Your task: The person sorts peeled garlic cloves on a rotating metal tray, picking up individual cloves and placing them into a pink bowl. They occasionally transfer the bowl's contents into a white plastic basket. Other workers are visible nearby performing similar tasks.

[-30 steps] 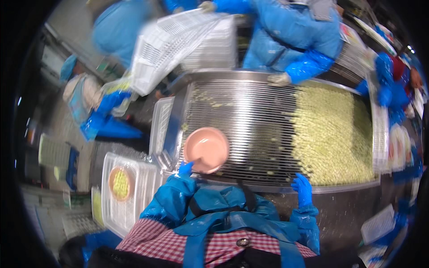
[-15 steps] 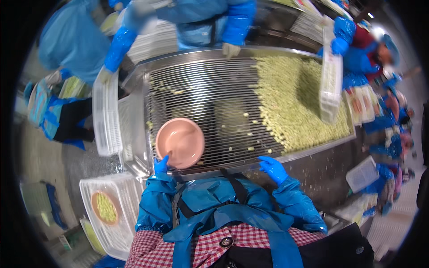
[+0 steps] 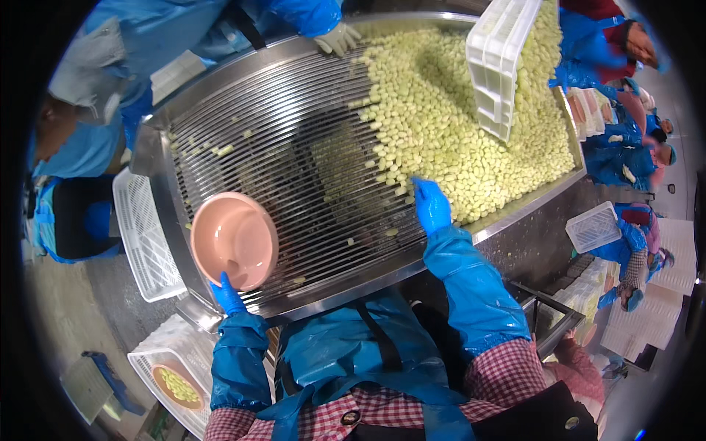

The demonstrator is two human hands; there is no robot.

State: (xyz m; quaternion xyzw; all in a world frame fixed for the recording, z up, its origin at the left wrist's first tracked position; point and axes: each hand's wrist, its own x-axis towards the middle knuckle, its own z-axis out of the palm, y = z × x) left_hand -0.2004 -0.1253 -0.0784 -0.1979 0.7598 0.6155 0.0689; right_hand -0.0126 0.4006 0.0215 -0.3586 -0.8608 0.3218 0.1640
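Note:
My left hand (image 3: 228,294), in a blue glove, is closed on the near rim of a pink basin (image 3: 246,228). The basin rests on the slatted metal surface of a sorting table (image 3: 294,176) and has no beans in it. My right hand (image 3: 432,206), also blue-gloved, reaches over the table to the near left edge of a big heap of pale green beans (image 3: 456,110). Its fingers are stretched forward, with nothing seen in them. Several loose beans lie scattered on the slats.
A white crate (image 3: 494,70) stands tilted in the heap. Across the table, a co-worker's gloved hand (image 3: 338,38) rests at the far rim. A white perforated crate (image 3: 151,235) is at the left end. Low left, a bowl of beans (image 3: 179,386) sits on white crates.
My right hand has moved forward from the near rim to the bean heap. My view has shifted and turned. The left hand stays on the basin, which now looks tilted.

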